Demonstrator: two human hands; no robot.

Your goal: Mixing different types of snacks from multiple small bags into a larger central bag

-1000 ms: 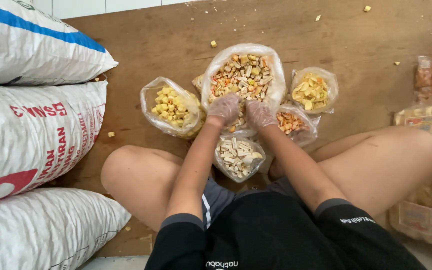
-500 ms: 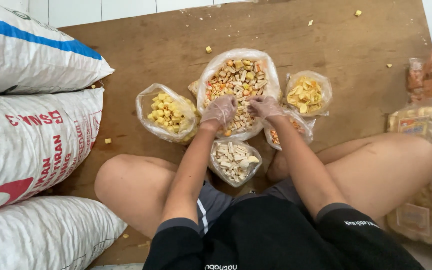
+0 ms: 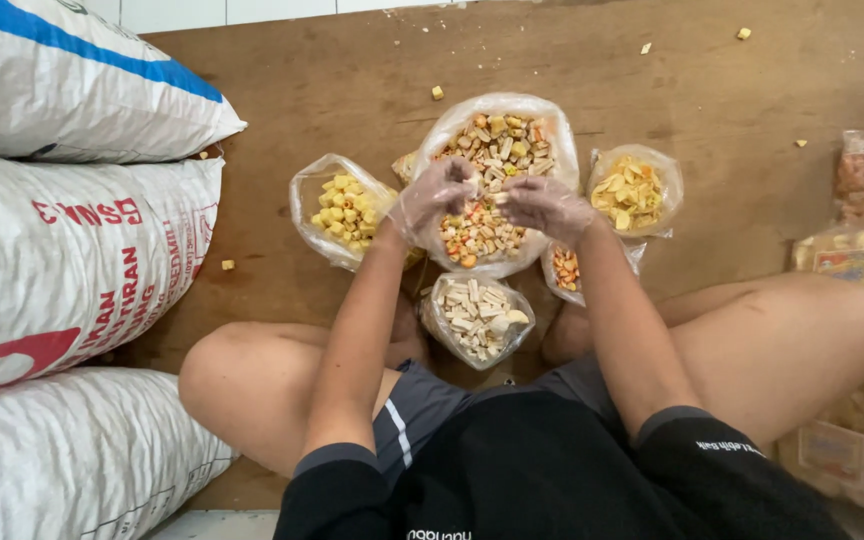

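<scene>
Taking the large clear plastic bag of mixed tan, white and orange snack pieces [image 3: 492,170] as the landmark, the scene reads from the left like this: well to its left, three big white woven sacks [image 3: 62,260] lie stacked against the brown wooden board [image 3: 332,80], and just beside the landmark's left edge sits a smaller clear bag of yellow cube-shaped snacks [image 3: 344,212]. The left hand [image 3: 432,195], in a thin clear plastic glove, is curled over the landmark bag's open mouth with its fingers bent inward; it looks pinched on a few pieces, though what exactly it grips I cannot tell. The right hand [image 3: 544,207], gloved the same way, hovers just beside it over the same opening, fingers loosely bent — whether it grasps anything is not clear. Below the landmark, between the knees, stands a small clear bag of pale stick-shaped pieces [image 3: 479,318]; to its lower right a small bag of orange bits [image 3: 564,268] shows partly under the right wrist, and to the right a clear bag of yellow curled chips [image 3: 634,190]. The snack pieces look light, dry and brittle, so they probably want a gentle pinch or scoop rather than a squeeze; the bag film is soft and slippery, best held by its rolled rim.
</scene>
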